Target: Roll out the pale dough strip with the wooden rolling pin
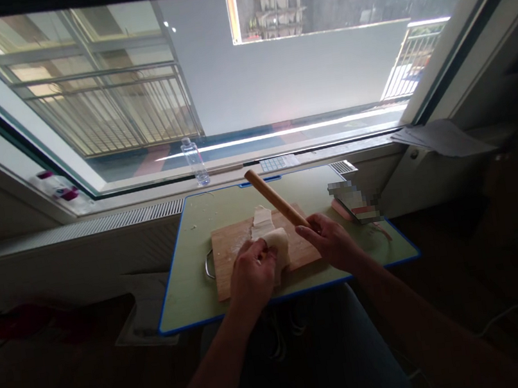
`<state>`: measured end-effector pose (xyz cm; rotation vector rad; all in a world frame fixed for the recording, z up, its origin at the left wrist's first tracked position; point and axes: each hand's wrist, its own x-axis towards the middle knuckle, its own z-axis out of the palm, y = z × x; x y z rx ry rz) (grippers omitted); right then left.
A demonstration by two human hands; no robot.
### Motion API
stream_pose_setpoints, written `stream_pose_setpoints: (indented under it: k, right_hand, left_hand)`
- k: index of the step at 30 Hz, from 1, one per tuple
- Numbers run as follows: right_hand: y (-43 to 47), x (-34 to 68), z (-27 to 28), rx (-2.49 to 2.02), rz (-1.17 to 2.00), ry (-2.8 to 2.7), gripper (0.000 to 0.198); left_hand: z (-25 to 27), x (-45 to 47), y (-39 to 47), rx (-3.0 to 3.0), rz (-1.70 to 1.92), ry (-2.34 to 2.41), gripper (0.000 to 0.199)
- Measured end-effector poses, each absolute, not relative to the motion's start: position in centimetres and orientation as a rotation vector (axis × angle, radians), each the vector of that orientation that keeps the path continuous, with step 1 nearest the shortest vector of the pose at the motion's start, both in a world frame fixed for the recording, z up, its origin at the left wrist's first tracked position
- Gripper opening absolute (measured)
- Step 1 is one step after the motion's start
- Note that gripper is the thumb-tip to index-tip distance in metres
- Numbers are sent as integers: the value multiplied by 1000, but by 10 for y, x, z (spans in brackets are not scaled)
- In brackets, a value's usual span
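Note:
A pale sheet of dough (263, 219) lies over a wooden cutting board (226, 254), its near part folded up and lifted. My left hand (252, 269) is closed on that near part, fingers curled round the dough. In my right hand (329, 242) is a wooden rolling pin (273, 197), gripped near its lower end. The pin slants up and to the left, its far end raised above the board and apart from the dough. White flour dusts the board left of the dough.
The board rests on a small green table (191, 295) with a blue edge. A phone (355, 205), partly blurred, stands at the table's right. On the window sill are a clear bottle (194, 161), another bottle (58, 185) and papers (440, 138). A radiator grille (145, 216) runs below.

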<state>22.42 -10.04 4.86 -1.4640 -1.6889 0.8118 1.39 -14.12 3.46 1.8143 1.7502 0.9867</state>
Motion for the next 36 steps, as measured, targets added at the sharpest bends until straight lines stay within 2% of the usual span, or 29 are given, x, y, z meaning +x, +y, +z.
stream_pose_setpoints:
  k: [3, 6, 10, 16, 22, 27, 36]
  right_hand:
    - [-99, 218, 41, -1484, 855, -1707, 42]
    - [-99, 216, 33, -1486, 895, -1708, 41]
    - [-97, 217, 24, -1490, 930, -1703, 39]
    - [-86, 212, 16, -1508, 903, -1716, 37]
    - [-82, 203, 14, -1512, 907, -1734, 37]
    - [-84, 208, 16, -1525, 878, -1730, 36]
    - [-83, 213, 12, -1521, 880, -1740, 36]
  left_hand:
    - [32, 8, -130, 1979, 761, 2042, 23]
    - [24, -5, -131, 2070, 602, 2126, 33]
    - [10, -27, -150, 2143, 721, 2104, 33]
    - [-5, -40, -171, 2324, 777, 1733, 44]
    - [2, -29, -159, 2327, 769, 1715, 13]
    - [15, -26, -153, 2320, 642, 1729, 18]
    - [26, -25, -152, 2373, 641, 1591, 9]
